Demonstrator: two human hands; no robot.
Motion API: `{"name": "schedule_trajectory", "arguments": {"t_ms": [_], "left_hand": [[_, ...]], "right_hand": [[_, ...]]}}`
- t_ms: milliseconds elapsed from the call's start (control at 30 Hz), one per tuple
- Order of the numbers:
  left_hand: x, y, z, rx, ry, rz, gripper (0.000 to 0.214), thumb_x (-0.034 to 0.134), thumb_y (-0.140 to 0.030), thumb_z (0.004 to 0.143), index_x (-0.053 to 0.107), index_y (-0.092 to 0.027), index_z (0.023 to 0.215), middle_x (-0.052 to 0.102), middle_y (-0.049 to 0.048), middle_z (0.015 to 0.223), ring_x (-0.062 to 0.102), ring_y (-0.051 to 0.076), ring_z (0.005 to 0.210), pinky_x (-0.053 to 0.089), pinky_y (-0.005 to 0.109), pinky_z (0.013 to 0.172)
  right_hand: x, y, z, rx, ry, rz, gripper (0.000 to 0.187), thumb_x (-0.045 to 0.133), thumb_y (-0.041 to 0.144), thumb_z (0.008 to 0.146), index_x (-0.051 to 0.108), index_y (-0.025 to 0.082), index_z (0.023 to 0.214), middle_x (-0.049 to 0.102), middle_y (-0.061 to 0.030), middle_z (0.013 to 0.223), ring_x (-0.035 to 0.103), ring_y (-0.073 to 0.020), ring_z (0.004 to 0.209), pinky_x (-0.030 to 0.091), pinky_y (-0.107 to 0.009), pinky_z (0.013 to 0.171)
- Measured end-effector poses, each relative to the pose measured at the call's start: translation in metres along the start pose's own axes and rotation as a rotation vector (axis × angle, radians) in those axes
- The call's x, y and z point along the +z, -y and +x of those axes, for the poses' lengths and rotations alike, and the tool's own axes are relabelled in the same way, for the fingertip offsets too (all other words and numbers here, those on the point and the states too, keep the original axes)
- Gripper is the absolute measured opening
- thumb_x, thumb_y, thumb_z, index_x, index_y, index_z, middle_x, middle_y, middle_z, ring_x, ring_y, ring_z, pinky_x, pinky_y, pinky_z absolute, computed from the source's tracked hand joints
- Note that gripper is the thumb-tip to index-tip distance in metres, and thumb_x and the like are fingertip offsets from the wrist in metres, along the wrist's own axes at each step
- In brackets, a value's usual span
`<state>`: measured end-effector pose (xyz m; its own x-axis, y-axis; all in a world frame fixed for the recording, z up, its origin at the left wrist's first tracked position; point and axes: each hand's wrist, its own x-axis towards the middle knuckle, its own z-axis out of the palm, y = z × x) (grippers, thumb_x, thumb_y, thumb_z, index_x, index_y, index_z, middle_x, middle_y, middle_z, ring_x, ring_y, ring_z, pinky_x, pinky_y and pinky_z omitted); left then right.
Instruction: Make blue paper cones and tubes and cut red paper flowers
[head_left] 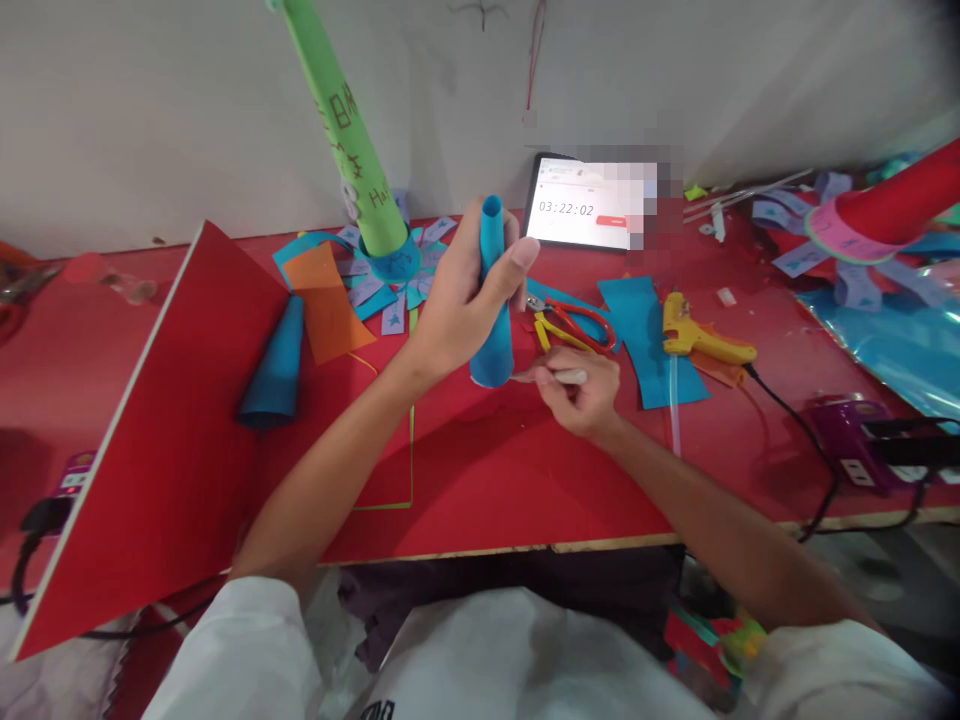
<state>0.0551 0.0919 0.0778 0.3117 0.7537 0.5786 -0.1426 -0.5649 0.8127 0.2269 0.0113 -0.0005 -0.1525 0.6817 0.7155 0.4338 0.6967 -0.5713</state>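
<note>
My left hand [471, 290] is wrapped around a blue paper cone [493, 345], its narrow open end up and its wide end down near the red tabletop. In my right hand [581, 390] is a slim pale pen-like tool [571, 377], gripped between the fingers. Its thin tip points left, close to the cone's lower rim; whether it touches cannot be made out. Just beyond my right hand lie red-handled pliers [592, 325] and a tool with yellow handles [551, 332]. Another blue paper cone [276, 370] stands to the left.
A red board [161, 430] leans at the left. Behind stands a green paper tower [352, 150] beside orange paper [326, 300]. A tablet [577, 205] rests against the wall. At right are blue paper [634, 335], a yellow glue gun [701, 335] with a cord, and a purple power strip [862, 445].
</note>
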Motion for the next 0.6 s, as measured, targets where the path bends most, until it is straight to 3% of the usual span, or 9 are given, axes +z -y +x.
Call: {"name": "schedule_trajectory", "arguments": {"t_ms": [100,167,333,367,467,600], "left_hand": [[-0.001,0.0,-0.001,-0.019,0.0,0.02,0.042,0.058,-0.065,0.105,0.047,-0.025,0.094,0.054,-0.0045,0.077,0.058,0.01,0.061,0.053,0.028,0.06],[-0.001,-0.005,0.0,-0.012,0.008,0.004,0.042,0.059,-0.064,0.105,0.046,-0.026,0.094,0.051,-0.0051,0.076,0.058,0.011,0.06,0.053,0.029,0.06],[-0.01,-0.038,0.007,0.147,-0.05,0.105,0.033,0.061,-0.051,0.108,0.046,-0.026,0.092,0.048,-0.0045,0.077,0.057,0.01,0.056,0.047,0.031,0.059],[-0.015,-0.045,0.008,0.18,-0.047,0.232,0.032,0.06,-0.05,0.109,0.045,-0.026,0.092,0.05,-0.004,0.077,0.057,0.011,0.057,0.045,0.032,0.06],[-0.038,-0.05,0.012,0.106,-0.017,0.755,0.031,0.063,-0.051,0.106,0.047,-0.026,0.095,0.051,-0.0018,0.075,0.051,0.016,0.061,0.038,0.035,0.068],[-0.081,-0.021,0.004,-0.097,0.102,1.239,0.027,0.079,-0.041,0.095,0.057,-0.025,0.099,0.035,-0.0039,0.067,0.049,0.02,0.067,0.044,0.036,0.077]], "right_hand": [[-0.003,-0.01,-0.001,0.121,-0.121,0.008,0.035,0.058,0.038,0.107,0.068,0.024,0.076,0.068,0.0004,0.061,0.055,-0.0121,0.048,0.041,-0.028,0.046],[-0.002,-0.018,-0.003,0.195,-0.176,0.034,0.038,0.057,0.044,0.108,0.07,0.024,0.078,0.066,0.0005,0.061,0.055,-0.0131,0.048,0.044,-0.029,0.048],[0.002,-0.031,-0.005,0.273,-0.245,0.079,0.038,0.059,0.048,0.107,0.072,0.024,0.081,0.067,-0.0006,0.065,0.059,-0.0147,0.052,0.048,-0.032,0.052],[0.003,-0.031,-0.005,0.274,-0.243,0.077,0.038,0.059,0.048,0.108,0.072,0.024,0.082,0.068,-0.001,0.066,0.059,-0.0147,0.052,0.048,-0.032,0.052],[0.003,-0.028,-0.005,0.267,-0.215,0.059,0.04,0.058,0.049,0.108,0.07,0.024,0.081,0.07,-0.0011,0.068,0.058,-0.014,0.052,0.047,-0.031,0.051],[0.002,-0.025,-0.004,0.264,-0.17,0.042,0.041,0.058,0.05,0.109,0.071,0.023,0.082,0.068,0.0,0.065,0.058,-0.0132,0.053,0.047,-0.029,0.052]]}}
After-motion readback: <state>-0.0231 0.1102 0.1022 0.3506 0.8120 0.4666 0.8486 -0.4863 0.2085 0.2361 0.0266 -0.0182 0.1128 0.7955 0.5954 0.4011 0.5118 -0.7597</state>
